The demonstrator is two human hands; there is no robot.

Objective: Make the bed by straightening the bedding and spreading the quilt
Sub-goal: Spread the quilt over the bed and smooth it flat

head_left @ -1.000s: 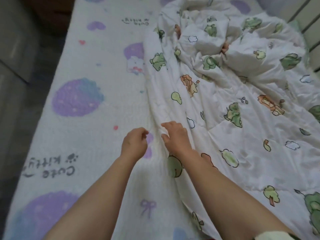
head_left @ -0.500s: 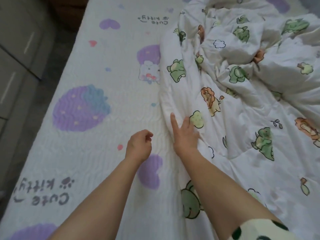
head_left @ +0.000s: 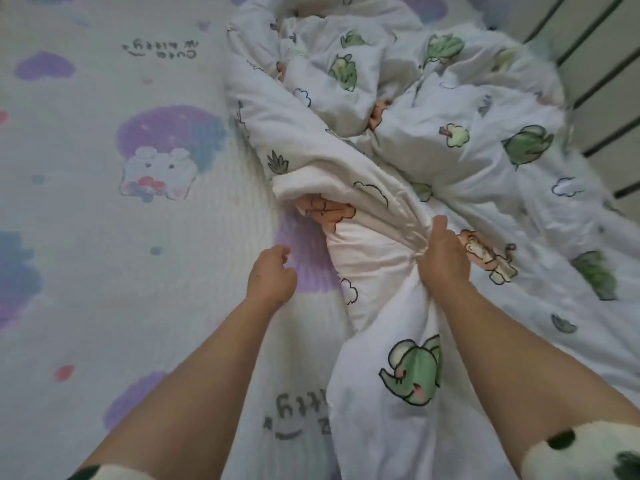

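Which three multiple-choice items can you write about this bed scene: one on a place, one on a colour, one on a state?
1. Where does the quilt lie?
A. bunched on the right part of the bed
B. spread flat over the whole bed
C. on the floor

2. What colour is the elephant print on the quilt?
A. blue
B. green
C. yellow

3. What does the right hand do?
A. lies open on the bed
B. grips a fold of the quilt
C. holds a pillow

Key:
1 A: the sheet lies bare on the left.
2 B: its body is green, with pink cheeks.
3 B: its fingers curl round gathered cloth; the left hand holds nothing.
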